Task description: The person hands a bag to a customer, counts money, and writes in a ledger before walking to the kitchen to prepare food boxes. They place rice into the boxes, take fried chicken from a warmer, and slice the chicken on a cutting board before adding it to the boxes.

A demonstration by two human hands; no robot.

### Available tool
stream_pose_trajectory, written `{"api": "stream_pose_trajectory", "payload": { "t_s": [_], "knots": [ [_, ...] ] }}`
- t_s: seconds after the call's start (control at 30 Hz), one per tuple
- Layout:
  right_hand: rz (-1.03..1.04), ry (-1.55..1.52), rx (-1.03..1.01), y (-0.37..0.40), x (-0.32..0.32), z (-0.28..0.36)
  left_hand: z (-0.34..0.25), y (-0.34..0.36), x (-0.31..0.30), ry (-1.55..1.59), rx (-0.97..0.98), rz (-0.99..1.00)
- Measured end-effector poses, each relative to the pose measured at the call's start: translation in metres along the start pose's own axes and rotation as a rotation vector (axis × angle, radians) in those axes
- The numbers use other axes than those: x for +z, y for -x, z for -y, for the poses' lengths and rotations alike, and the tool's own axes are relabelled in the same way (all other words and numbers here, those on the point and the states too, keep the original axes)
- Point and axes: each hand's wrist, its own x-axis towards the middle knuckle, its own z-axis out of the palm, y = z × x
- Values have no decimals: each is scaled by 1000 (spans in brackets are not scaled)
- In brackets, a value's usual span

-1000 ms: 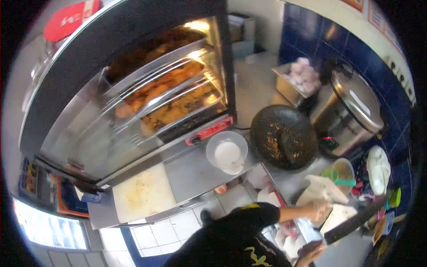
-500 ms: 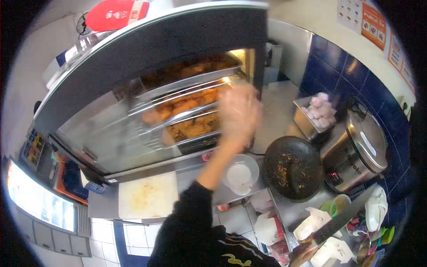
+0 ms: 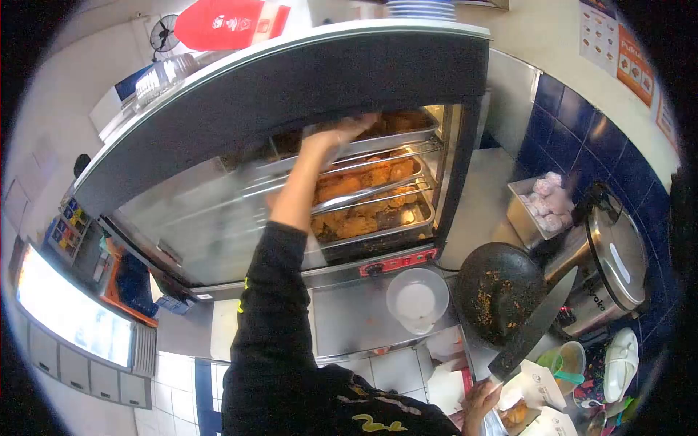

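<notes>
My left hand (image 3: 340, 136), blurred, reaches into the glass-fronted cabinet (image 3: 320, 73) at the upper tray (image 3: 407, 138). Its fingers are too smeared to show a grip. Below it, a middle tray (image 3: 367, 185) and a lower tray (image 3: 374, 221) hold browned, fried-looking food. At the lower right, my right hand (image 3: 480, 400) is closed round the handle of a large knife (image 3: 534, 327), its blade pointing up and right. An open white box (image 3: 538, 385) with a browned piece of food (image 3: 515, 414) is beside that hand.
On the counter are a clear bowl (image 3: 418, 299), a dark wok (image 3: 500, 291) with crumbs, a metal cooker (image 3: 614, 254) and a container of wrapped white balls (image 3: 534, 218). A cutting board (image 3: 224, 327) lies partly behind my left arm.
My left hand has moved left from the cabinet's right side to the upper tray. The knife blade has swung more upright. The view has shifted, and food now shows in the box.
</notes>
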Motion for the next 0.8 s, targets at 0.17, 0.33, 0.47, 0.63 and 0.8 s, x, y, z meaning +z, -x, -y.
{"api": "stream_pose_trajectory", "payload": {
  "t_s": [0.17,0.33,0.47,0.63,0.8],
  "knots": [
    [-35,98,-103,5,7,-15,58,47,-5,2851,-703,546],
    [42,123,-55,6,33,16,36,36,-30,2844,-1017,25],
    [18,-38,-3,12,59,28,17,26,-59,2581,-1830,-481],
    [133,44,-1,31,87,30,69,148,-104,2548,-2073,-564],
    [611,563,-158,36,86,-15,25,261,-257,3715,-2187,1048]
  ]
}}
